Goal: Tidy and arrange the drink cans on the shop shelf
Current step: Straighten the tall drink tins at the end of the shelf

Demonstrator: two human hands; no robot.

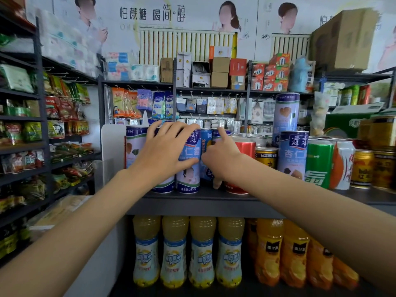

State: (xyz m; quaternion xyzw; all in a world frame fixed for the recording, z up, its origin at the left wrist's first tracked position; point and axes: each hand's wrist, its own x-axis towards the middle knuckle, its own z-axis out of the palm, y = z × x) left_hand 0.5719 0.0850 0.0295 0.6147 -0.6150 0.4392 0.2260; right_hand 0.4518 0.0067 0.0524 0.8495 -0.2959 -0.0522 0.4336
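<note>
Several drink cans stand on a dark shelf (192,203). My left hand (165,151) reaches over a light blue almond-drink can (190,150), fingers curled across its top and thumb pressed on its front. Right beside it stands a slimmer dark blue can (206,142), and my right hand (220,159) curls round it with the index finger pointing up along a can behind. A white and blue can (134,146) stands left of my left hand. A red can (246,148) is partly hidden behind my right wrist.
To the right stand another blue can (292,155) with one stacked behind it (286,116), a green can (319,163), a white-orange can (342,166) and gold cans (362,168). Juice bottles (174,249) fill the shelf below. A white divider (111,142) bounds the left end.
</note>
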